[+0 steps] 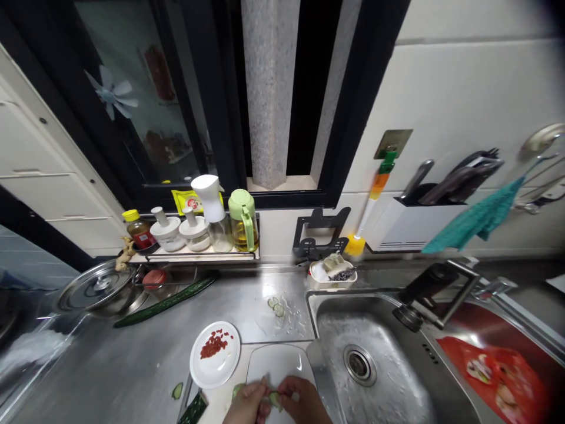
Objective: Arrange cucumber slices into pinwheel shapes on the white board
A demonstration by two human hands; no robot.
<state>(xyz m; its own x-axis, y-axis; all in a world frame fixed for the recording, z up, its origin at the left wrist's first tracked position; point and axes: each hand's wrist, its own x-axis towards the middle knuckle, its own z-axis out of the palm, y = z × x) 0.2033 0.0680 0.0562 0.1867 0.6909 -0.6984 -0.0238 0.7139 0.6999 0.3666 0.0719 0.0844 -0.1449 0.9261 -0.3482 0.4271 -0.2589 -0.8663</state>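
Both our hands work low over the white board. The left hand and right hand each have their grip closed on a small cucumber piece, held between them just above the board. We judge it best to pinch lightly and hold the piece over the board so nothing rolls off. Just left sits the plate of red bits, and the sink edge crowds the right. Loose slices and a long cucumber lie farther back on the counter.
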